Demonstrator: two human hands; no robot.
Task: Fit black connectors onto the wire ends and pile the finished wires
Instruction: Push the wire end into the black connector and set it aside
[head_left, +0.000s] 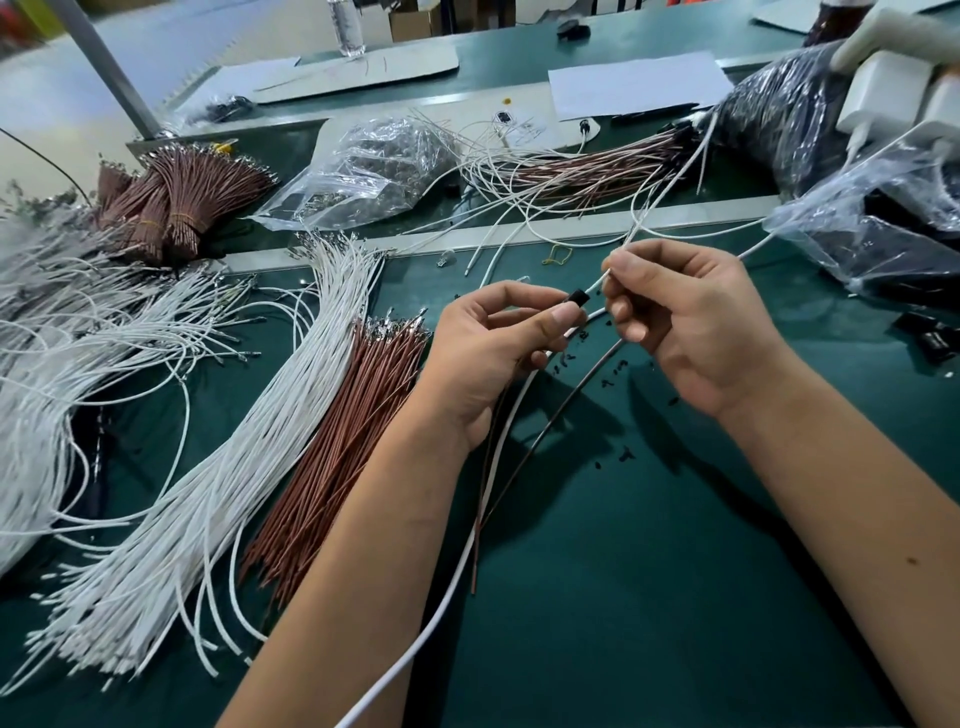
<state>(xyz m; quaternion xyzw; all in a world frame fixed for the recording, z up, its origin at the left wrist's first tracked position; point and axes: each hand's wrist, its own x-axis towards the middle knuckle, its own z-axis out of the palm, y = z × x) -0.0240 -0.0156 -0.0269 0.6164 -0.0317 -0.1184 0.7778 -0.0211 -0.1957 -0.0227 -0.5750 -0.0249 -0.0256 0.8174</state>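
Note:
My left hand (488, 343) pinches a small black connector (577, 299) between thumb and forefinger above the green table. My right hand (685, 322) pinches a white wire (649, 213) near its end, whose tip sits just right of the connector. A brown wire (561, 410) and another white wire (498, 452) hang down from under my left hand. To the left lie a fan of loose white wires (249, 457) and a bundle of brown wires (353, 431). A pile of wires with black connectors (597, 166) lies at the back.
Clear plastic bags (374, 171) sit at the back centre and a bag with black parts (883, 234) at the right. Banded brown bundles (171, 202) stand at the back left. Small black bits (626, 454) litter the green mat. White sheets (634, 83) lie behind.

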